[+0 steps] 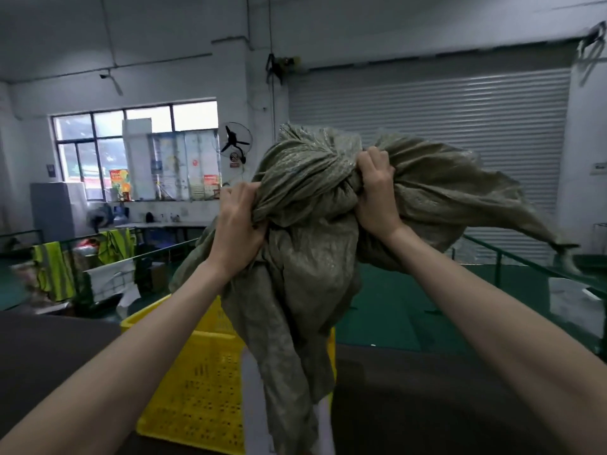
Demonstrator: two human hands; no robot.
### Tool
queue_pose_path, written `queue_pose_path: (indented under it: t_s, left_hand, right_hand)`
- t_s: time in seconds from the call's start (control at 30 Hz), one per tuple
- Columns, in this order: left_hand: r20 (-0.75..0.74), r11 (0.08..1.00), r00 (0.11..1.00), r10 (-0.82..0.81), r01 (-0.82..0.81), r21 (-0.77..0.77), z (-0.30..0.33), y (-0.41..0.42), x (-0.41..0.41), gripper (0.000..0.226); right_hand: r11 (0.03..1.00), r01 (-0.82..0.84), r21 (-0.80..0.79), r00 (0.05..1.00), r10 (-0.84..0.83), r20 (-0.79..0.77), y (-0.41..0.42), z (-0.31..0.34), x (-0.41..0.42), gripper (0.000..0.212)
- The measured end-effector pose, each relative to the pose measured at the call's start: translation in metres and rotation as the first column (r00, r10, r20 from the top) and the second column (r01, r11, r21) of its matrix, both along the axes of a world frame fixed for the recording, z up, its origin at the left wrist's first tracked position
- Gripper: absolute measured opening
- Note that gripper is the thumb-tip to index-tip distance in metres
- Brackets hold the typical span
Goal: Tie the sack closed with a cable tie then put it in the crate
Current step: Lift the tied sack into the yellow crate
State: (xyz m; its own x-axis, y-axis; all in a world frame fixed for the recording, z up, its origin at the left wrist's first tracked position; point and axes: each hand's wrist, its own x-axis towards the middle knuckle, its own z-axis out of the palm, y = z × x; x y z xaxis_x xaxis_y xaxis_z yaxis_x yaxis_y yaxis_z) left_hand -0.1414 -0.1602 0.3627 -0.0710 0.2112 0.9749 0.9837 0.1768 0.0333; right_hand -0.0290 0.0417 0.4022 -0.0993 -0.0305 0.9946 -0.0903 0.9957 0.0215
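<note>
A crumpled olive-green woven sack (308,205) is held up in the air at chest height, its loose cloth hanging down in front of a yellow perforated plastic crate (193,385). My left hand (238,229) grips a bunched fold on the sack's left side. My right hand (374,192) clutches a gathered bunch near its top right. The crate stands below and slightly left of the sack, partly hidden by the hanging cloth. No cable tie shows in view.
A dark table surface (49,359) lies at the lower left and lower right. Green metal railings (505,254) run behind, with hi-vis vests (52,267) draped at left. A closed roller shutter (427,133) and a wall fan (235,141) stand behind.
</note>
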Motion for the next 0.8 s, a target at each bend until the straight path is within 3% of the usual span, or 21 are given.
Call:
queue_pose_path:
  t_s: [0.13,0.47,0.67,0.8]
  left_hand:
    - [-0.015,0.995,0.995,0.097,-0.098,-0.031,-0.002,-0.052,-0.058,0.04]
    - [0.164,0.906,0.917,0.364,-0.309,-0.289,-0.059,-0.117,-0.173,0.052]
    - [0.065,0.791,0.874,0.481,-0.401,-0.461,-0.077,-0.121,-0.22,0.052]
    - [-0.044,0.656,0.824,0.564,-0.48,-0.583,-0.095,-0.102,-0.241,0.052]
  right_hand:
    - [0.998,-0.063,-0.011,0.998,0.064,0.028,-0.045,-0.005,-0.072,0.014]
    - [0.967,-0.091,-0.238,0.952,0.155,0.264,-0.098,-0.078,-0.222,0.019]
    - [0.939,-0.047,-0.341,0.896,0.191,0.402,-0.104,-0.121,-0.274,0.02]
    - [0.93,0.101,-0.355,0.811,0.13,0.571,-0.088,-0.145,-0.287,0.029]
